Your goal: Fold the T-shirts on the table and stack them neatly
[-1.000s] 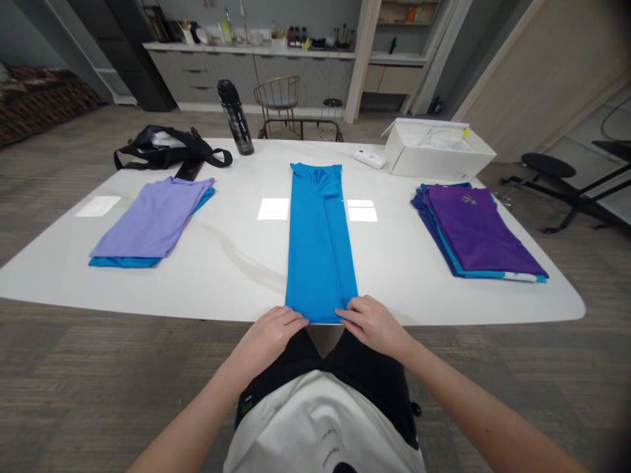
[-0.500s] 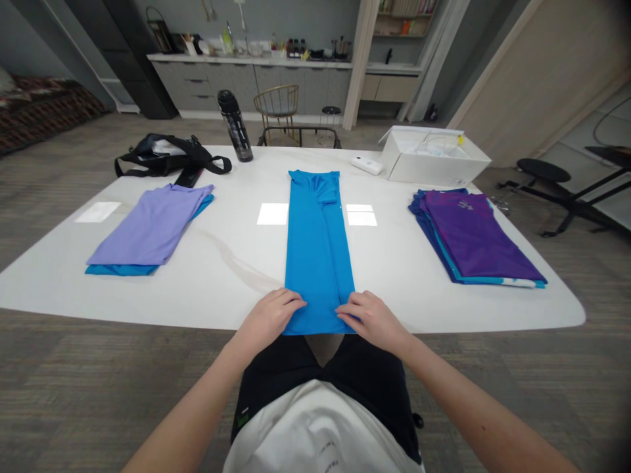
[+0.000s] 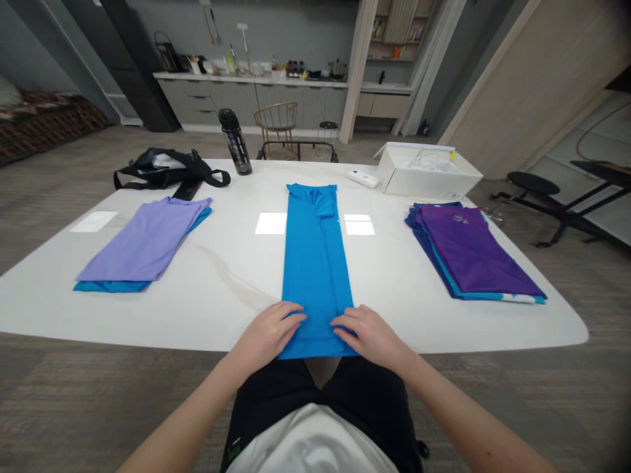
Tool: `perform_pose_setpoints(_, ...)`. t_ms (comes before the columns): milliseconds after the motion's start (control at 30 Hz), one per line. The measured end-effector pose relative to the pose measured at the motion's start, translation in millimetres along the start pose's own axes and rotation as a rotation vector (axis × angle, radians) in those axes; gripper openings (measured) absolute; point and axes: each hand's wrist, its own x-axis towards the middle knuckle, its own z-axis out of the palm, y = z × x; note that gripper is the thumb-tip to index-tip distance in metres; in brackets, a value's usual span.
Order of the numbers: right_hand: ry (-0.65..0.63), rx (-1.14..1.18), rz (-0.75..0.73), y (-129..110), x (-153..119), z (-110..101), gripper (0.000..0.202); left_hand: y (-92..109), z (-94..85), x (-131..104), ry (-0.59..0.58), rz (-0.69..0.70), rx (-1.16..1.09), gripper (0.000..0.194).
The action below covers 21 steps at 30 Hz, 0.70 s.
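Note:
A bright blue shirt (image 3: 311, 276) lies in front of me, folded lengthwise into a long narrow strip, with its bunched collar end at the far side. Its near end reaches the table's front edge. My left hand (image 3: 270, 332) rests on the strip's left edge near that end, fingers stretched out and slightly apart. On the opposite edge lies my right hand (image 3: 367, 334), its fingers also spread over the cloth. Neither hand grips the fabric.
On the white table (image 3: 236, 315) are a lilac folded shirt (image 3: 148, 240) over a blue one, a purple folded shirt (image 3: 473, 249) atop a stack, a black bag (image 3: 165, 167), a dark bottle (image 3: 235, 143), a white remote-like object (image 3: 363, 179) and a white box (image 3: 428, 174).
The view has tilted up slightly, so everything sits lower in the picture. Both hands stay at the shirt's near end, with their fingers a little more spread.

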Motion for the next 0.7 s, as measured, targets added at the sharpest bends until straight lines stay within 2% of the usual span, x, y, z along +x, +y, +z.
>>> perform_pose_setpoints(167,-0.031,0.005,0.011,-3,-1,5,0.019,1,21.7,1,-0.01,0.05,0.129,0.032)
perform_pose_setpoints(300,-0.06,0.085,0.021,0,-9,-2,0.017,-2,16.0,-3,-0.04,0.082,0.07,0.027)
perform_pose_setpoints(400,-0.023,0.126,0.074,11,-2,-11,0.019,-10,7.3,4,-0.027,0.072,0.002,0.027)
perform_pose_setpoints(500,0.044,0.132,0.17,27,20,-22,0.021,-22,3.4,25,0.017,-0.001,0.017,0.029)
perform_pose_setpoints(600,0.065,0.137,0.183,40,50,-28,0.021,-37,5.6,57,0.043,-0.072,0.106,0.031)
perform_pose_setpoints(700,0.052,0.125,0.158,53,84,-25,0.018,-49,12.6,95,-0.017,-0.109,0.177,0.03)
